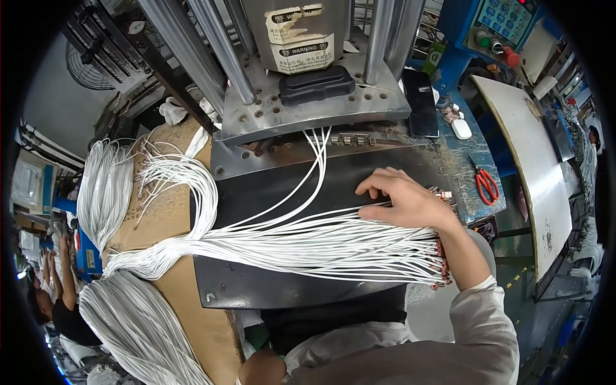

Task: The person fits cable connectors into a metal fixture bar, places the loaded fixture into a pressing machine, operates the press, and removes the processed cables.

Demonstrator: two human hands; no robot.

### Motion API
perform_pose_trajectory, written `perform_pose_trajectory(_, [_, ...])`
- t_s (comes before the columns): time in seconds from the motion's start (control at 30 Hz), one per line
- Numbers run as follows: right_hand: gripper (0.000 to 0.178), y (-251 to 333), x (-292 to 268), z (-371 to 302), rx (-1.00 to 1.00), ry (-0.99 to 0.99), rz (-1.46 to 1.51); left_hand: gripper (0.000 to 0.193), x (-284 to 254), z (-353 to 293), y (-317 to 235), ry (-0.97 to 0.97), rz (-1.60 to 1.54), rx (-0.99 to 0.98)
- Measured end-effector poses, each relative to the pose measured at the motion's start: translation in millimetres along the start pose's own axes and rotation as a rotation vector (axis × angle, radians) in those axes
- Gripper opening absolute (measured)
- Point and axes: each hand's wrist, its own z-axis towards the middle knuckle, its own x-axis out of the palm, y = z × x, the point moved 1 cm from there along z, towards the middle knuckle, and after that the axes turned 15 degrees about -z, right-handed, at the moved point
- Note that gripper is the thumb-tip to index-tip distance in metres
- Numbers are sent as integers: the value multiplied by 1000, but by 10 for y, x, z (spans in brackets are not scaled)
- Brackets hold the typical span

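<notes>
A spread of white cables (321, 247) lies across the black work surface, their copper-coloured connector ends (441, 263) at the right. Over the upper right of this spread is my right hand (404, 200), palm down. Its fingers are loosely bent, with a gap between thumb and forefinger, and it grips nothing visible. Of my left hand (264, 367) only a patch of skin shows at the lower edge; its fingers are hidden. Several more white cables (317, 160) run under the steel press plate (314, 115), near a row of small metal slots.
Cable bundles (106, 189) hang over cardboard (173, 144) at the left. On the blue side table lie red-handled cutters (487, 186), a black phone (420, 102) and a white case (461, 129). A control panel (500, 29) stands at upper right; another person (61, 301) is at far left.
</notes>
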Motion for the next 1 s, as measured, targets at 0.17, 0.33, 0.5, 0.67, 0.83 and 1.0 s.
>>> perform_pose_trajectory(0.17, [22,8,31,14,-111,29,-207,38,76,-40,357,-126,840,249])
perform_pose_trajectory(0.33, [21,-88,124,4,-72,-105,-274,17,527,-92,933,428,-494,-222])
perform_pose_trajectory(0.5, [12,717,-312,-382,-248,-660,154,22,783,-750,1931,1371,-127,-331])
perform_pose_trajectory(0.67, [11,1330,-760,-1600,-1297,-1341,251,28,641,-519,2581,1519,308,-355])
perform_pose_trajectory(0.83, [10,1708,-863,-1398,-1195,-1255,188,29,495,-418,2725,1353,375,-94])
perform_pose_trajectory(1.0, [13,1734,-729,-1257,-1192,-1250,426,37,309,-495,2128,1708,29,-581])
